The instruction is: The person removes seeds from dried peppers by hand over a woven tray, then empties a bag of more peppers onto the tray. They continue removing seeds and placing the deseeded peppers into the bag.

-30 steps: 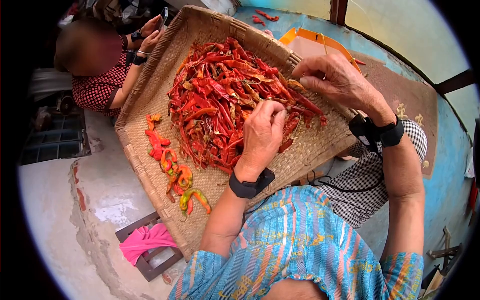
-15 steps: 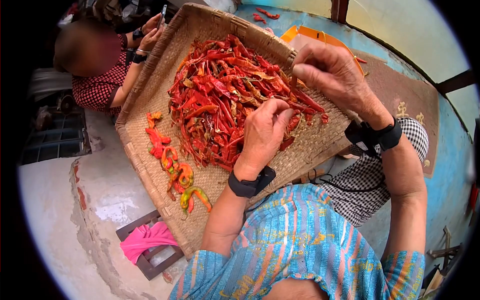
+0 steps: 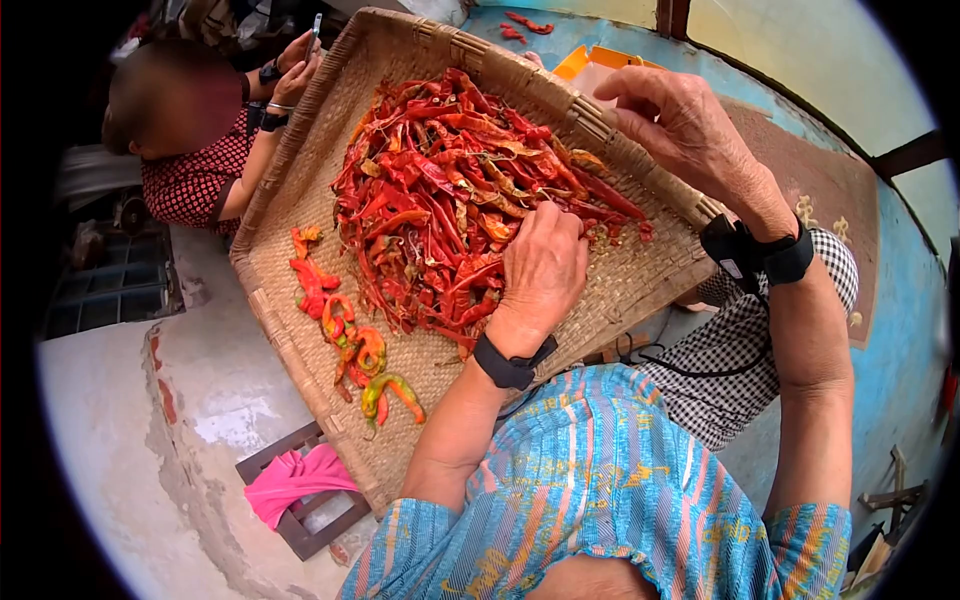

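Observation:
A heap of dried red chili peppers (image 3: 430, 200) lies on a square woven bamboo tray (image 3: 290, 215). My left hand (image 3: 545, 265) rests at the right side of the heap, knuckles up and fingers bent down among the peppers. Its fingertips are hidden, so what they pinch does not show. Above the tray's right rim hovers my right hand (image 3: 685, 135), its fingers curved and thumb apart, with nothing visible in it. Fresher red, orange and green peppers (image 3: 370, 350) form a separate row along the tray's left side.
An orange-rimmed container (image 3: 590, 65) stands beyond the tray's right rim. Another person (image 3: 200, 140) sits at upper left holding a phone (image 3: 315, 32). Pink cloth (image 3: 295, 485) drapes over a wooden stool (image 3: 320, 535). Several red peppers (image 3: 528, 24) lie on the blue floor.
My right hand has moved slightly right and up, its fingers spreading from a pinch. My left hand has turned knuckles up and shifted a little right, onto the peppers.

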Demonstrator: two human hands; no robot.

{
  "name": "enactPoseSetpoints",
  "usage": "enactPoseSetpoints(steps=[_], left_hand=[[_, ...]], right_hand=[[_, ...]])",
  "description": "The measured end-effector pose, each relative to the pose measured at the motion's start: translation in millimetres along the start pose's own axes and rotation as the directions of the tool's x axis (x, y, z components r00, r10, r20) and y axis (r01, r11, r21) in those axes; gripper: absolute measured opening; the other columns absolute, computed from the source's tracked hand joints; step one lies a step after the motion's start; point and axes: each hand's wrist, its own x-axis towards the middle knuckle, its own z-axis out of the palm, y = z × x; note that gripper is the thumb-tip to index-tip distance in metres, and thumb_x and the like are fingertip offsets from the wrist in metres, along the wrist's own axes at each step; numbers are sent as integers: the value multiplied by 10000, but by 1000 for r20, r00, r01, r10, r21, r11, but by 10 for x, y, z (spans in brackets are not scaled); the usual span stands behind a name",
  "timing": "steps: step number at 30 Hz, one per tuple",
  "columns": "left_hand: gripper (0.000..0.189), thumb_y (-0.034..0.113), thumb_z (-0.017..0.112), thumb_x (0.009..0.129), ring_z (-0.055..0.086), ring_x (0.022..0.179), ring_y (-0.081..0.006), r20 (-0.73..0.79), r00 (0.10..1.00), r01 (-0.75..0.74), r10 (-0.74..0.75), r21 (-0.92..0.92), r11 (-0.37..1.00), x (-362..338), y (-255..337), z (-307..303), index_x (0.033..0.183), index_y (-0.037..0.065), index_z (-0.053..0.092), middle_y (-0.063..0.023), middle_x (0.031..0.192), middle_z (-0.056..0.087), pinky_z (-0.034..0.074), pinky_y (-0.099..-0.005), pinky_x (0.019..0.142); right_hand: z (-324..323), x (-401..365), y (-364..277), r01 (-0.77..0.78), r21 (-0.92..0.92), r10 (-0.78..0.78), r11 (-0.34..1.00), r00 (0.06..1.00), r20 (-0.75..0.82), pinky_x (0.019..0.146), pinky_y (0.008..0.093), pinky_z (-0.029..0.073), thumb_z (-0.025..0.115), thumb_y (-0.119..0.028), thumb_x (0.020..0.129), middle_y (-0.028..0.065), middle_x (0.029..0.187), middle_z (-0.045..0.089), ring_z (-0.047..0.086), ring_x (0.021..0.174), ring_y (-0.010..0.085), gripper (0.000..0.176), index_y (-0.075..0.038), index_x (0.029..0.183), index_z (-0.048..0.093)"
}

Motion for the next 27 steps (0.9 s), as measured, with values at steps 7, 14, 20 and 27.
enactPoseSetpoints(steps=[7, 14, 20, 27], left_hand=[[85, 58, 647, 827, 591, 794, -342, -86, 994, 60, -71, -133, 989, 30, -68, -95, 886, 12, 608, -144, 890, 558, 478, -430, 692], [232, 93, 700, 795, 568, 882, -321, 29, 1000, -10, 9, 30, 1000, -5, -43, -82, 1000, 12, 627, -140, 928, 522, 483, -418, 723], [194, 36, 684, 756, 550, 908, -328, -1, 999, -53, 53, 57, 997, 12, -54, -7, 938, -5, 631, -137, 916, 499, 490, -423, 740], [106, 80, 650, 902, 513, 673, -24, 10, 930, 296, -368, -616, 730, 99, -97, -215, 974, 3, 637, 20, 868, 593, 445, -192, 617]], right_hand=[[84, -60, -135, -70, 110, 35, 991, 955, 293, 649, 377, 523, 674, -106, 851, 142, 775, 667, 651, 700, 290, 132, -22, 952, 666], [306, -158, -94, 12, 160, -80, 987, 901, 426, 681, 401, 526, 664, -85, 840, 154, 802, 677, 664, 749, 322, 119, -20, 939, 675], [241, -104, -83, -30, 127, -21, 991, 926, 376, 695, 370, 532, 639, -48, 875, 150, 857, 667, 649, 774, 296, 110, 18, 962, 647], [229, -81, -130, 56, 145, -67, 988, 995, 78, 634, 315, 514, 613, -124, 934, 115, 791, 658, 632, 702, 198, 156, 4, 1013, 654]])
